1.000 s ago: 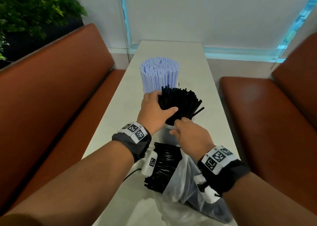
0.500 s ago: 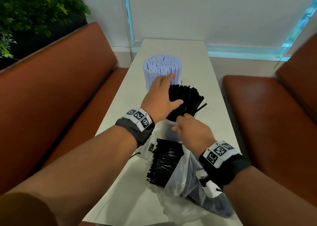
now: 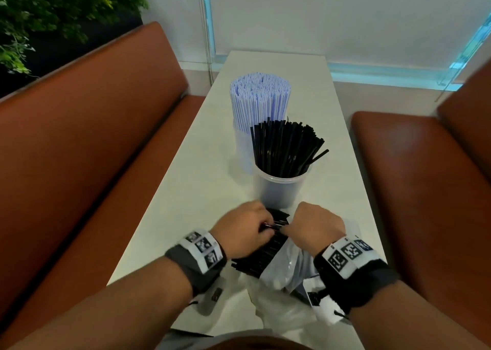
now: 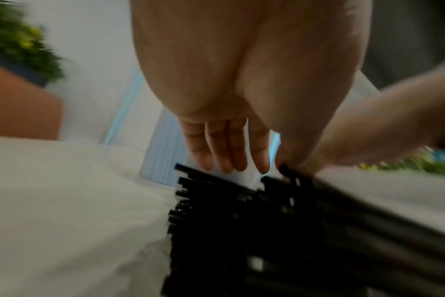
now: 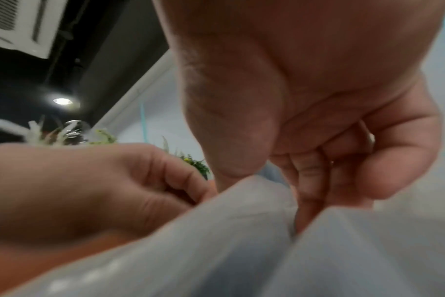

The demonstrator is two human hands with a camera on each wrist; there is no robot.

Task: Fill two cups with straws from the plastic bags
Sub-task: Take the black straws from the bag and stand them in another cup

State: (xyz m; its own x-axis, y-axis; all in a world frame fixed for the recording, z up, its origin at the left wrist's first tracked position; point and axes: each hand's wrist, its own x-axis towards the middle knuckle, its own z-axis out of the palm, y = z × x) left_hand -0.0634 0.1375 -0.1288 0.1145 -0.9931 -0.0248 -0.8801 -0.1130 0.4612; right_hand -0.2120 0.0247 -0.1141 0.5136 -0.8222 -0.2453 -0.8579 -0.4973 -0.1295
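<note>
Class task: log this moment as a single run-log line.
near cup: black straws, partly full | far cup: blue straws, full | left hand, right hand: at loose black straws by bag

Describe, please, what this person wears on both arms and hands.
Both forearms are bare, without sleeves. The left wrist band is dark grey, the right wrist band black; each carries a white strip of square black-and-white coded markers. No gloves appear on either hand.

Straws in far cup [image 3: 260, 97] were pale blue-and-white striped. Straws in near cup [image 3: 285, 147] were black. Cups were translucent white. Loose straws [image 3: 261, 254] black, bag [image 3: 287, 275] clear-whitish. Table [image 3: 199, 190] off-white. Benches [image 3: 93, 137] brown-orange. Wristbands [image 3: 202, 254] black with black-white square markers.
</note>
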